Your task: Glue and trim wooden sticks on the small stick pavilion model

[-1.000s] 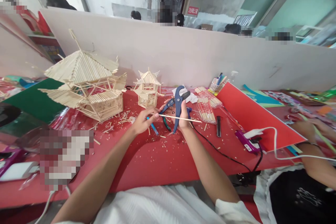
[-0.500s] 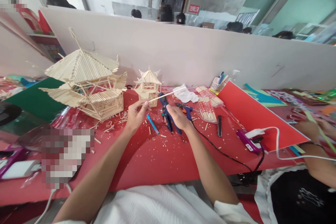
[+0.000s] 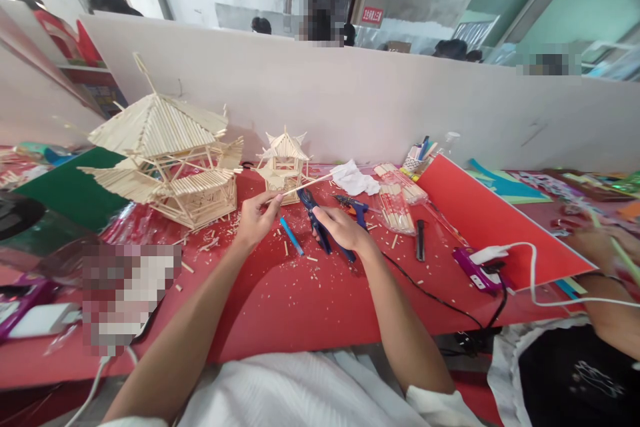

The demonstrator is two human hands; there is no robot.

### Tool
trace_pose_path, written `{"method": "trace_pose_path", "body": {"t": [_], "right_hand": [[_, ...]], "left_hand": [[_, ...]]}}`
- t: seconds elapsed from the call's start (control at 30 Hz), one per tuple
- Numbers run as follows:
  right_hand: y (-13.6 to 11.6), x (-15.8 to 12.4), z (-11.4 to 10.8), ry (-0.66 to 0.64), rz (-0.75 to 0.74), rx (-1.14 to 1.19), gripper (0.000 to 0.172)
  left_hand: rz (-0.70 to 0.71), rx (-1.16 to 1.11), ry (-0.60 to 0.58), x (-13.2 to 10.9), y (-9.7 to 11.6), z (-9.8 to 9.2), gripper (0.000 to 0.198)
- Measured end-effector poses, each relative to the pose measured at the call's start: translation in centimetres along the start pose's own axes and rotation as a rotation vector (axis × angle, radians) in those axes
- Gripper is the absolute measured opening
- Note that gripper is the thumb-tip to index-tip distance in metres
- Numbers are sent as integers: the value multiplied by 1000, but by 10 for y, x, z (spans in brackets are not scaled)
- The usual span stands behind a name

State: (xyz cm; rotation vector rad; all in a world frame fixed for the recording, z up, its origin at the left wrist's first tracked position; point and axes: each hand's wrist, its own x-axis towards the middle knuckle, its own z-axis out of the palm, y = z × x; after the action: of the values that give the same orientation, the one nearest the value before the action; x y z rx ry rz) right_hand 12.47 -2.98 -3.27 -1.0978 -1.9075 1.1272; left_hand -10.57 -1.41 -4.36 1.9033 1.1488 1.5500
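Note:
Between the fingertips of my left hand (image 3: 257, 217) is one end of a thin wooden stick (image 3: 309, 184), which slants up to the right. My right hand (image 3: 340, 227) is wrapped round dark blue cutting pliers (image 3: 323, 230), whose jaws point up and away, just below the stick. Behind my hands stands a small stick pavilion (image 3: 284, 163). A larger stick pavilion (image 3: 167, 157) is at the left. A blue pen-like piece (image 3: 291, 236) lies between my hands, with wood scraps around it.
Right of my hands are a glue gun (image 3: 356, 207), white tissue (image 3: 355, 178), packed sticks (image 3: 396, 207), a black cutter (image 3: 420, 240) and a purple power strip (image 3: 476, 269). A phone (image 3: 133, 293) lies left; another person's arm (image 3: 607, 280) is far right.
The pliers' handles have spread wider in my right hand, and their jaws have shifted slightly left. My left hand still holds the stick in nearly the same place.

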Motion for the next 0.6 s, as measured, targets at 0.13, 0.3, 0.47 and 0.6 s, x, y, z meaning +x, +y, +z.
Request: {"method": "trace_pose_path", "body": {"t": [0.13, 0.3, 0.47, 0.6], "right_hand": [[-5, -3, 3, 21, 2, -78, 47], [-11, -4, 5, 94, -36, -158, 49], [-15, -5, 2, 134, -29, -206, 52], [-15, -6, 1, 131, -29, -221, 50]], "left_hand": [[65, 102, -80, -2, 0, 0, 35], [68, 117, -157, -3, -1, 4, 35], [82, 102, -185, -1, -1, 1, 37], [91, 86, -211, -1, -1, -2, 38]]}}
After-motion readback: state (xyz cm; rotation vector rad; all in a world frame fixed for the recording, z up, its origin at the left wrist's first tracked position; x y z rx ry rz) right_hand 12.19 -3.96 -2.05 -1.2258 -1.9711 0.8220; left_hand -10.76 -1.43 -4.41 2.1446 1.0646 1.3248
